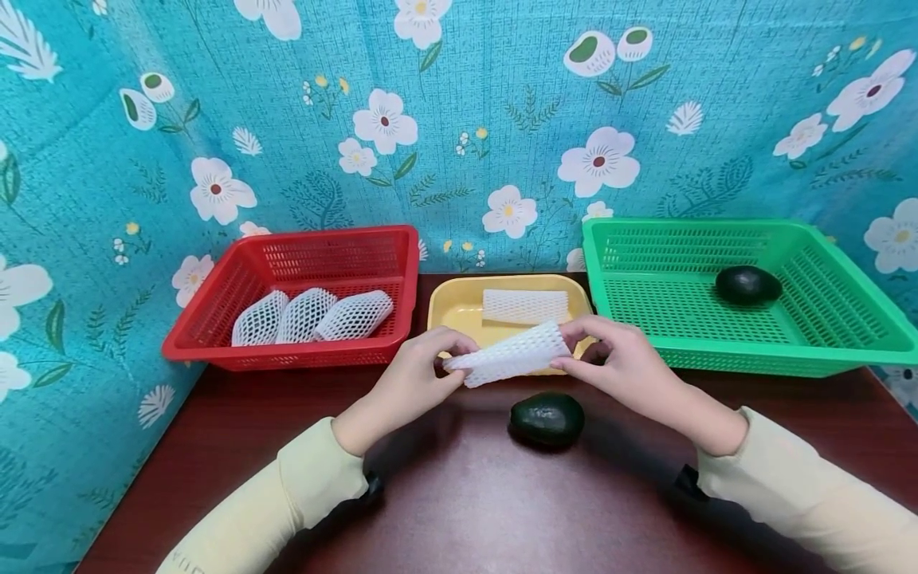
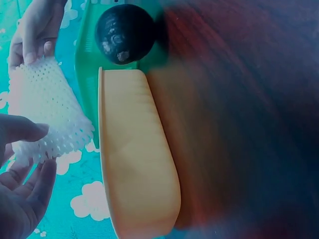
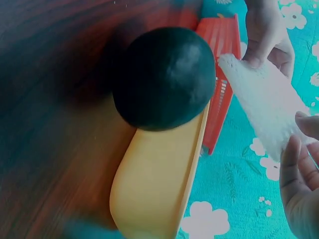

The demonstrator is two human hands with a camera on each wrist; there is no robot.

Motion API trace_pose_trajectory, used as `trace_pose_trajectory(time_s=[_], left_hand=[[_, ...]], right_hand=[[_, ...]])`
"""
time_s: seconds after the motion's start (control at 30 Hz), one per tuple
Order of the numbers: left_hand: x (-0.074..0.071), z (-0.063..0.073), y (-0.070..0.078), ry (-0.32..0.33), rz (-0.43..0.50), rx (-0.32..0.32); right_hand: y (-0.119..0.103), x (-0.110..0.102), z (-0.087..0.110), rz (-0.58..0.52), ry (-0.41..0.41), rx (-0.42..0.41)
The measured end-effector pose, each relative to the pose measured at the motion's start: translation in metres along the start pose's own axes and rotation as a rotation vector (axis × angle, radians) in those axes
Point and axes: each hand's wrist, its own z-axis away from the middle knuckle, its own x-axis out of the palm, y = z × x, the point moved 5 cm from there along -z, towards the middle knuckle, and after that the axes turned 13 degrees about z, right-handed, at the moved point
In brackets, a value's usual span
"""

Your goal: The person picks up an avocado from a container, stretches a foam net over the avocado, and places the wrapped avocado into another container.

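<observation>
A white foam net sleeve [image 1: 512,355] is stretched between both hands above the table, in front of the yellow tray. My left hand [image 1: 423,371] pinches its left end between thumb and fingers. At the other end, my right hand [image 1: 617,359] pinches the sleeve's edge. The left wrist view shows the foam net sleeve [image 2: 47,107] flattened and widening toward the left hand [image 2: 25,169]. Below the sleeve, a dark green avocado [image 1: 547,420] lies on the table, touched by neither hand. It looms large as the avocado [image 3: 164,77] in the right wrist view.
Another foam sleeve [image 1: 525,306] lies in the yellow tray [image 1: 452,303]. To the left, a red basket [image 1: 287,355] contains three net-wrapped items [image 1: 304,315]. On the right, a green basket [image 1: 660,307] holds one avocado [image 1: 748,285]. A floral cloth [image 1: 466,119] hangs behind.
</observation>
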Motion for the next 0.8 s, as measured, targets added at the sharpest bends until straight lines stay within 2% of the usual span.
trace_pose_trajectory(time_s=[0.1, 0.23, 0.43, 0.53, 0.67, 0.8], left_hand=[[0.004, 0.002, 0.001, -0.050, 0.016, -0.006], [0.008, 0.002, 0.000, -0.129, 0.104, -0.038], [0.010, -0.001, -0.003, -0.171, 0.271, -0.137], [0.013, -0.003, -0.003, -0.204, 0.317, -0.174], [0.021, -0.005, -0.003, -0.264, 0.357, -0.192], [0.026, -0.007, -0.003, -0.258, 0.383, -0.200]], right_hand=[[-0.002, 0.005, 0.001, -0.007, -0.017, -0.009], [-0.006, 0.010, 0.001, 0.002, -0.005, -0.075], [-0.014, 0.014, 0.001, -0.029, 0.019, -0.187], [-0.019, 0.017, 0.001, -0.022, 0.035, -0.268], [-0.028, 0.022, 0.003, -0.006, 0.063, -0.427], [-0.032, 0.024, 0.006, 0.041, 0.098, -0.526]])
